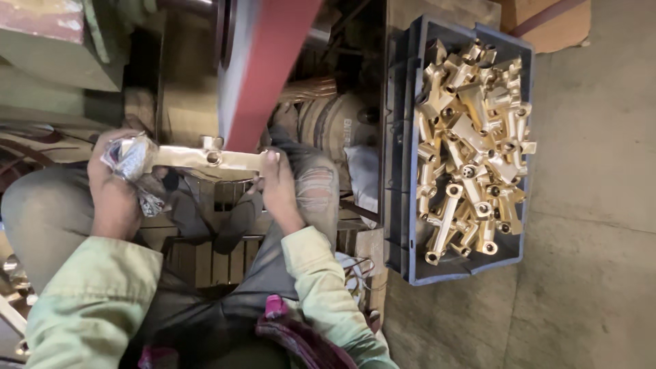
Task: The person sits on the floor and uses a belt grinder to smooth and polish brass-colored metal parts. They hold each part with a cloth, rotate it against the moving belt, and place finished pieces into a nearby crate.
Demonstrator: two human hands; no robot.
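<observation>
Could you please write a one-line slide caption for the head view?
Both hands, left and right, hold a long brass fitting beside a red belt; dark crate alongside.

A bare concrete floor fills the right side of the frame. Directly on it, at upper right, stands a dark blue plastic crate heaped with brass tap fittings. Cardboard lies just above it.

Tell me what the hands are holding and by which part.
Both hold one long brass fitting by its ends: the left hand grips one end through a crumpled rag, the right hand grips the other end bare.
</observation>
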